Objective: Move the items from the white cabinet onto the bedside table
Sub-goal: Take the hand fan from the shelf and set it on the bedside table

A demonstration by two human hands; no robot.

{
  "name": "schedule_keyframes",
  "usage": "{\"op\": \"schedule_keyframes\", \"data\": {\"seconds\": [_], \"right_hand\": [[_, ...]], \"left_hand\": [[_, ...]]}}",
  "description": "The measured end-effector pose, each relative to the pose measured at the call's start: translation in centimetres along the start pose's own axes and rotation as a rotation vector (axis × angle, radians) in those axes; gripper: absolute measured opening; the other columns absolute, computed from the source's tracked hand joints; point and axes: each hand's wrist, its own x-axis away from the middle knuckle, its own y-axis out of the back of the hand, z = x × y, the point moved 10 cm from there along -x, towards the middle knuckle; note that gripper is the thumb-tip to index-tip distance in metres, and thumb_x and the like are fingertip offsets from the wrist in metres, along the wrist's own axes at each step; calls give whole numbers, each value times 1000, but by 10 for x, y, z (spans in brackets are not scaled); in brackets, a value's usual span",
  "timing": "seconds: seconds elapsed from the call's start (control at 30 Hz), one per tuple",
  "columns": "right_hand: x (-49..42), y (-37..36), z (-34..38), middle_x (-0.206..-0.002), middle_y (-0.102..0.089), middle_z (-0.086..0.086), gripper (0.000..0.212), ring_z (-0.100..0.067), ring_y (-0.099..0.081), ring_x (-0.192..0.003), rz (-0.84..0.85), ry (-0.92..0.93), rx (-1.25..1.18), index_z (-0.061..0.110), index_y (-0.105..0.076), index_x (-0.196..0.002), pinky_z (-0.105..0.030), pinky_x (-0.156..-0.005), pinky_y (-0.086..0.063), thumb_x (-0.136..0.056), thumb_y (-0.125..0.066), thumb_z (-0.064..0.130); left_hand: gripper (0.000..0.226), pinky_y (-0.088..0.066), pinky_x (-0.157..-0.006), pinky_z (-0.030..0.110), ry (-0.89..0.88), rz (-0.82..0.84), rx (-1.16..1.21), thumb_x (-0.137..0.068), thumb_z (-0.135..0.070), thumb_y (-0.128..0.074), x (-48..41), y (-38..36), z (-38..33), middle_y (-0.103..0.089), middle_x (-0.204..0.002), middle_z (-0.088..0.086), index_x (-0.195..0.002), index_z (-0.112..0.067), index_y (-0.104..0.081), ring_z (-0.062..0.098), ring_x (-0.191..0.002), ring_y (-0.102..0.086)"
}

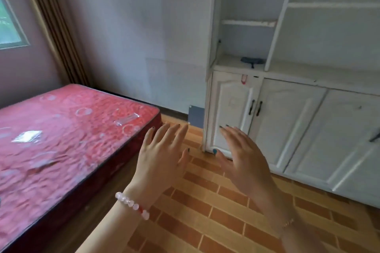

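Left hand [162, 156], right hand [244, 156] spread; dark item [252, 60] blurred.

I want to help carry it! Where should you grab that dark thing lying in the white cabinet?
Probably its middle, pinched front to back. The dark thing lies flat and wide in the open nook of the white cabinet, with a wall and post at its sides, so come in from the front. The right hand looks nearer.

Glossy clear plastic over red mattress [61, 139], matt white-painted cabinet [287, 109] with chipped shelf edges, dark metal handles [259, 108], brick-patterned floor [205, 211], translucent bead bracelet [132, 205]
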Motion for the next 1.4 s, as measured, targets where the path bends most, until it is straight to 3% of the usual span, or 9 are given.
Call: {"op": "schedule_keyframes", "data": {"seconds": [0.27, 0.5, 0.7, 0.8, 1.0, 1.17, 1.3, 1.4], "right_hand": [[-6, 26, -117, -146, -36, 1, 68, -17, -29, -136, -61, -230, 125, 22, -31, -142, -34, -111, -26, -86, -16, 59], [-74, 21, -185, -142, -43, -3, 67, -21, -37, -133, -127, -335, 200, 18, -39, -138, -37, -106, -29, -87, -19, 57], [-165, 13, -232, -142, -43, -3, 66, -22, -38, -132, -134, -363, 234, 19, -39, -138, -39, -106, -33, -88, -22, 58], [-204, 12, -254, -137, -50, -3, 58, -24, -46, -126, -178, -384, 263, 18, -45, -134, -39, -101, -36, -88, -35, 52], [-250, -8, -295, -137, -50, -1, 63, -21, -44, -128, -152, -403, 259, 18, -44, -134, -40, -104, -39, -88, -23, 55], [-300, -23, -328, -132, -54, -5, 54, -23, -49, -123, -152, -385, 247, 15, -47, -131, -39, -102, -41, -88, -38, 47], [-342, -47, -360, -135, -51, -5, 64, -22, -46, -125, -129, -352, 175, 15, -44, -133, -42, -101, -42, -86, -24, 54], [-373, -64, -389, -137, -49, -5, 63, -22, -43, -127, -133, -331, 133, 16, -42, -135, -42, -102, -41, -86, -27, 54]], "left_hand": [[53, -43, -98, 54, -213, -18, 103, -87, -42, -34, -90, -54, -86, -60, -126, 5, -129, -16, -53, 28, -120, -54], [53, -37, -100, 51, -314, -25, 120, -87, -44, -39, -187, -118, -110, -59, -128, 4, -131, -17, -52, 28, -121, -54], [54, -37, -101, 50, -367, -51, 160, -88, -44, -35, -291, -161, -107, -60, -127, 5, -129, -16, -53, 28, -120, -54], [49, -39, -99, 53, -386, -89, 179, -89, -42, -43, -337, -179, -105, -61, -125, 6, -129, -15, -54, 29, -119, -55], [52, -40, -97, 52, -403, -109, 182, -84, -38, -61, -396, -222, -98, -62, -125, 8, -129, -14, -54, 30, -117, -56], [53, -42, -96, 50, -365, -50, 179, -85, -44, -41, -442, -257, -88, -62, -124, 7, -127, -15, -55, 28, -116, -57], [53, -42, -96, 51, -331, -50, 155, -80, -36, -66, -478, -285, -83, -61, -124, 8, -127, -13, -55, 29, -116, -57], [54, -43, -95, 51, -317, -64, 134, -77, -33, -70, -509, -305, -82, -63, -122, 9, -126, -12, -56, 30, -114, -59]]}}
